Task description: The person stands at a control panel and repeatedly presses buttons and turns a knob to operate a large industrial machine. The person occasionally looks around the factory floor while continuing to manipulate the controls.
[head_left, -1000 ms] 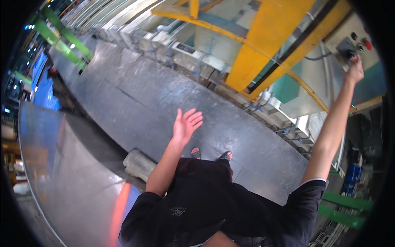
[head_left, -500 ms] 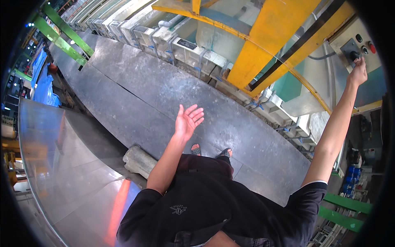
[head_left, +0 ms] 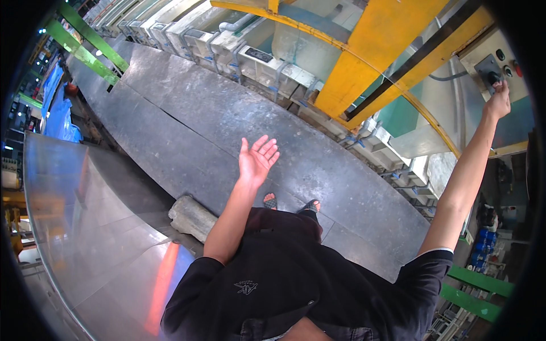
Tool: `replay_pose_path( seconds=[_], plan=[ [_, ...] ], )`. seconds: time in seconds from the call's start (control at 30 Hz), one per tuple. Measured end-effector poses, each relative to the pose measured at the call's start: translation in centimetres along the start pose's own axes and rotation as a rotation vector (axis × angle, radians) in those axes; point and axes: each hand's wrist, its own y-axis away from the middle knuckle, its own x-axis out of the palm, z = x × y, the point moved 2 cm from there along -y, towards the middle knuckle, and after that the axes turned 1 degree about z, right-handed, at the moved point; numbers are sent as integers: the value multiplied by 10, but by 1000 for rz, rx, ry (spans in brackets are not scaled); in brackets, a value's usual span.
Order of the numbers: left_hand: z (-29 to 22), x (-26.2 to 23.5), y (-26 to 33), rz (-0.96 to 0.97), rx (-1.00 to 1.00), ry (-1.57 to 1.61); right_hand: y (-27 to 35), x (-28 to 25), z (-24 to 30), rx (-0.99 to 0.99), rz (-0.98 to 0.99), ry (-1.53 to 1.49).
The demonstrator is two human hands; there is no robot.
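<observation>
My left hand [head_left: 257, 163] is held over the grey walkway with palm up and fingers spread, touching nothing. My right arm stretches out to the far right, where my right hand [head_left: 499, 101] has its fingertips closed on a black joystick [head_left: 493, 78]. That joystick rises from a dark plate on a beige control box [head_left: 470, 58]. Beside it on the box are black push buttons [head_left: 500, 55] and a red one [head_left: 517, 67].
A yellow steel frame [head_left: 364, 54] stands over a row of liquid-filled tanks [head_left: 296, 74] along the walkway [head_left: 187, 108]. Shiny sheet metal [head_left: 96, 227] and a rough grey cylinder [head_left: 192, 219] lie at my left. Green posts [head_left: 85, 54] rise at the far left.
My left hand has shifted slightly up and to the left, still spread. The right hand stays at the joystick, dipping a little in view.
</observation>
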Motion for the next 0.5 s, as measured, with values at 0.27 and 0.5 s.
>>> replay_pose_path(
  seconds=[0.27,0.5],
  plan=[
    [10,-65,-18,-100,-76,-390,12,3,16,-75,-66,111],
    [36,-292,2,-266,-459,-1796,17,16,12,-45,0,-43]
  ],
)
